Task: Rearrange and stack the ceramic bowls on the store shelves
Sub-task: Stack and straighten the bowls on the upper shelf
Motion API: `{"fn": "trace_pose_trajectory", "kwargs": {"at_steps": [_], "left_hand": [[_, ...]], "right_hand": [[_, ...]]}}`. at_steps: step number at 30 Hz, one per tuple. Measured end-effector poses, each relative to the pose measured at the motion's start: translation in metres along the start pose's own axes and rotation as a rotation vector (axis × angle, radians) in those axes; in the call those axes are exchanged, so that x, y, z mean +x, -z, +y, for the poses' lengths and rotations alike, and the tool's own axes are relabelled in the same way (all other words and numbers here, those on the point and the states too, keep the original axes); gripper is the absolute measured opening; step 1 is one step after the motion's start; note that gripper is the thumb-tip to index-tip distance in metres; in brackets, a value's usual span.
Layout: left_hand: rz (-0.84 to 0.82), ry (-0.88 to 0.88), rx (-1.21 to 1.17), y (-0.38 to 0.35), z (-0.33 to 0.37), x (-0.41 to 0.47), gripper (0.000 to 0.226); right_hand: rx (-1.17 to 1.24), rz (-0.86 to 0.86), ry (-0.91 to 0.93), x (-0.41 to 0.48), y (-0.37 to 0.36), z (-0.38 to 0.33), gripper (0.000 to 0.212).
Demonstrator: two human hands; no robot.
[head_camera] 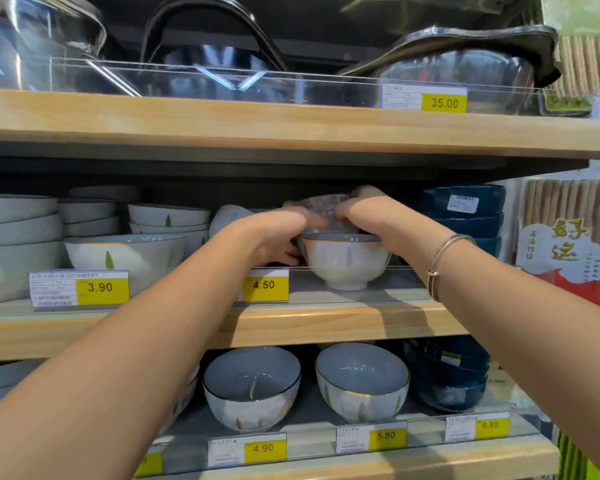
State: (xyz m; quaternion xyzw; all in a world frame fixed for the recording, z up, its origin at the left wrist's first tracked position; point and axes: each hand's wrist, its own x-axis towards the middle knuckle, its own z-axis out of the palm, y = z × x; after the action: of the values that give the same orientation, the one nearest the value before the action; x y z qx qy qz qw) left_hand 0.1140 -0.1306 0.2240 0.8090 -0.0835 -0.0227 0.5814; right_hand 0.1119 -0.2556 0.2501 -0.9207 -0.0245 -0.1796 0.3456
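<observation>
Both my hands reach into the middle shelf. My left hand [278,233] and my right hand [368,216] grip a blurred bowl [323,206] with a bluish pattern, held just above a white footed bowl [343,261] with a gold rim that stands on the shelf. A bracelet sits on my right wrist. Left of them stand a white leaf-pattern bowl [125,254] and a stack of similar bowls [168,220]. A stack of dark blue bowls [468,216] is at the right.
Stacked white plates [18,230] fill the middle shelf's left end. The lower shelf [361,459] carries two white bowls and a dark blue stack. Glass dishes sit on the top shelf. Chopstick packs [565,237] hang at the right. Clear rails with price tags front each shelf.
</observation>
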Motion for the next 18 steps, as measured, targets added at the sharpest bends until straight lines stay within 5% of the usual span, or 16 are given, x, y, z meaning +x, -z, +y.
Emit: {"fn": "trace_pose_trajectory", "kwargs": {"at_steps": [5,11,18], "left_hand": [[0.382,-0.195,0.286,0.03,0.009,-0.013,0.049],[0.66,-0.172,0.662,0.084,-0.005,-0.017,0.045],[0.57,0.011,1.029,0.111,-0.029,-0.024,0.045]], "right_hand": [[0.147,-0.092,0.161,0.009,-0.022,-0.042,0.039],[0.091,-0.19,0.275,0.013,-0.067,-0.074,0.026],[-0.117,-0.182,0.302,0.023,-0.093,-0.077,0.045]]}}
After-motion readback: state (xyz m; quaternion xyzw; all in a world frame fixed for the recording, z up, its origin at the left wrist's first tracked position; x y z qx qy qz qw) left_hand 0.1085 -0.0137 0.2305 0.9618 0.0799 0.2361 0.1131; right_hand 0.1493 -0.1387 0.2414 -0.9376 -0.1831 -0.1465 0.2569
